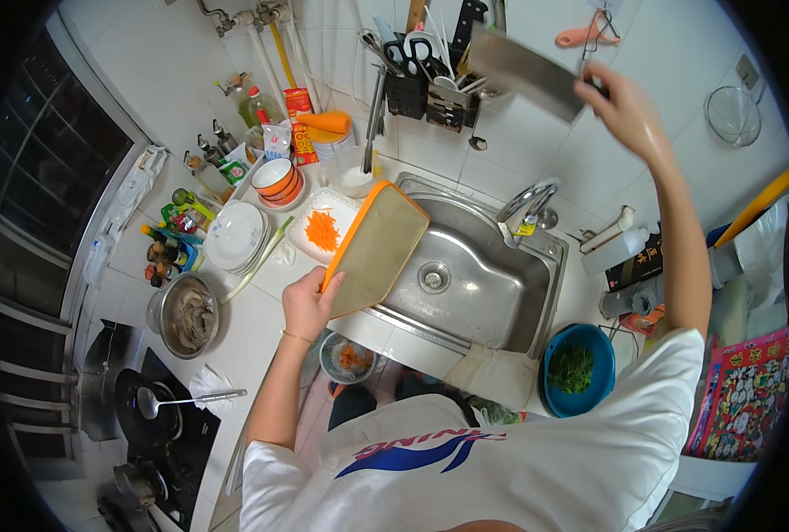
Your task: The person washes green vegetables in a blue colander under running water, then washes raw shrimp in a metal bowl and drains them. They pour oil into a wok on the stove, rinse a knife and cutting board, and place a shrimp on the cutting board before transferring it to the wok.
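My left hand (308, 302) grips an orange-rimmed cutting board (384, 253) by its near left edge. The board is tilted and covers the left part of the steel sink (481, 292). Up by the tiled wall, my right hand (624, 110) holds a broad cleaver (527, 72) by its dark handle. The slightly blurred blade points left, close to the wall-mounted utensil holder (451, 106). Shredded carrot (322, 230) lies on a white dish (309, 194) just left of the board.
Stacked plates (235, 236), bowls (275, 179) and a scallion (258, 259) line the left counter. A steel bowl of what looks like shrimp (194, 312) sits nearer the stove (192, 435). Right of the faucet (527, 199) stand bottles; a blue colander (577, 399) holds greens. Below is a bin (346, 377).
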